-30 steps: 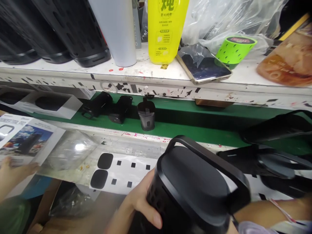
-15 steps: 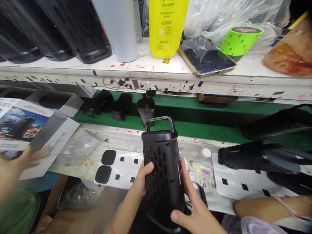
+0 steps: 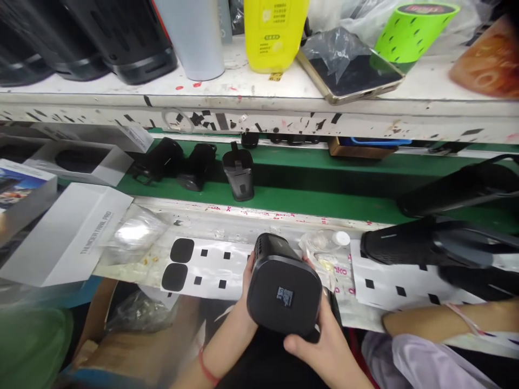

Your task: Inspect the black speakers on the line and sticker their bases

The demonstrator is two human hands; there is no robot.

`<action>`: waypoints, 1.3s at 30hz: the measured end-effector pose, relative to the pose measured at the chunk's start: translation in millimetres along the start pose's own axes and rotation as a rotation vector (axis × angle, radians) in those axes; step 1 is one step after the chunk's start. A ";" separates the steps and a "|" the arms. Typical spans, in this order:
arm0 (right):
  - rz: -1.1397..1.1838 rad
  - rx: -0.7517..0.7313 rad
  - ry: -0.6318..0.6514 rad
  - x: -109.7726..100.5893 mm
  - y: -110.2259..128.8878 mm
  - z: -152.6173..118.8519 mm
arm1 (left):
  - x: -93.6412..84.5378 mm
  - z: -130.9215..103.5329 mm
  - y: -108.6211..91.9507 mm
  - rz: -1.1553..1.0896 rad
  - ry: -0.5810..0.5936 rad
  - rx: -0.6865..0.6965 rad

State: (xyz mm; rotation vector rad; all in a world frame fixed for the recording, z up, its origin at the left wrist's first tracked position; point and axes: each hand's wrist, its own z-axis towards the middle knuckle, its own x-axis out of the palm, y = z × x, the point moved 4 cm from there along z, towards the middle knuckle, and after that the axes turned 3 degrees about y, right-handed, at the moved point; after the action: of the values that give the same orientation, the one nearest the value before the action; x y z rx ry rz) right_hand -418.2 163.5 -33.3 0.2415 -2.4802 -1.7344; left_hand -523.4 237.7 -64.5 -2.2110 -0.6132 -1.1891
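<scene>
A black portable speaker (image 3: 284,292) with rounded sides is between my two hands, its flat base turned up toward me. A small printed label (image 3: 285,296) sits on that base. My left hand (image 3: 246,302) grips its left side, fingers partly hidden behind it. My right hand (image 3: 320,335) holds the right side, the thumb near the lower edge of the base. Just left, a white sheet (image 3: 211,278) carries large black pads (image 3: 182,250) and small black squares. To the right of the speaker lies a clear bottle with a white cap (image 3: 341,238).
More black speakers (image 3: 421,240) lie at the right, near another person's forearm (image 3: 446,316). White boxes (image 3: 68,237) stand at the left, beside a person in green (image 3: 34,346). Behind runs a green conveyor belt (image 3: 324,200). The shelf above bears a yellow bottle (image 3: 275,38) and a phone (image 3: 357,75).
I have tipped the speaker so its base faces me instead of its perforated side and handle. At left, another person's hand and the picture-covered box have moved away from the white box.
</scene>
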 end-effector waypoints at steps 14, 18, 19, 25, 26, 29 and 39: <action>0.186 -0.059 0.087 -36.9 -53.7 34.6 | -3.5 -8.8 -9.0 0.156 -0.295 0.153; -0.006 -0.334 0.031 -83.6 -13.8 35.1 | -5.9 -22.7 -22.6 0.701 -0.198 0.704; -0.006 -0.394 -0.019 -115.0 -3.1 30.4 | -5.4 -28.0 -27.5 0.949 -0.131 0.901; 0.121 -0.701 -0.453 -338.7 2.8 -13.0 | -8.2 -19.7 -53.9 1.998 0.009 1.433; 0.161 -0.723 -0.505 -359.6 -6.5 -17.2 | -9.5 -11.3 -62.5 1.988 -0.118 1.364; 0.248 -0.730 -0.603 -387.7 -36.4 -21.2 | -19.5 18.3 -81.6 1.695 -0.453 1.027; 0.395 -0.725 -0.654 -402.7 -62.4 -10.0 | -8.0 130.3 -102.0 1.717 -0.348 1.110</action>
State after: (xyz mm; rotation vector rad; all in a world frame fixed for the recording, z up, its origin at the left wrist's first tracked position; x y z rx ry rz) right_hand -16.7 209.7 -86.6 -0.9284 -1.7794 -2.6070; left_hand -512.1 397.8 -105.3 -1.1116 0.4858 0.4176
